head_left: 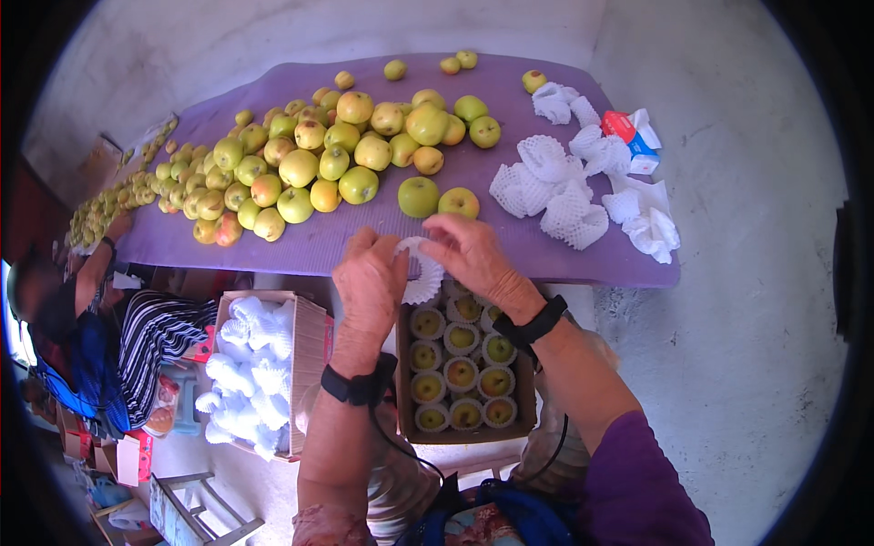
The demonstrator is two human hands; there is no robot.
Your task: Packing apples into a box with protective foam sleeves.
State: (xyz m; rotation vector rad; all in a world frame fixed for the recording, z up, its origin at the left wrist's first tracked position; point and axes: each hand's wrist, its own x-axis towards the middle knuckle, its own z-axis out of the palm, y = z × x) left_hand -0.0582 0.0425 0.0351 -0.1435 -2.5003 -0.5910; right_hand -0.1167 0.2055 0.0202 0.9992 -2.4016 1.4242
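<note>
Both my hands hold a white foam net sleeve (421, 273) over the near edge of the purple table. My left hand (371, 278) pinches its left rim, and my right hand (473, 257) grips its upper right rim, so its ring stands stretched between them. No apple shows inside it. Just beyond my fingers sit a green apple (418, 197) and a yellow-red apple (459, 202). Below my hands, an open cardboard box (469, 439) holds rows of apples, each in a white foam sleeve; my hands partly cover its far end.
A large heap of apples (299, 167) covers the left and middle of the purple table (300, 259). Foam sleeves (546, 182) and a red-blue carton (633, 141) lie at right. Left of me stands a box (309, 364) of foam sleeves. Another person (86, 300) sits at far left.
</note>
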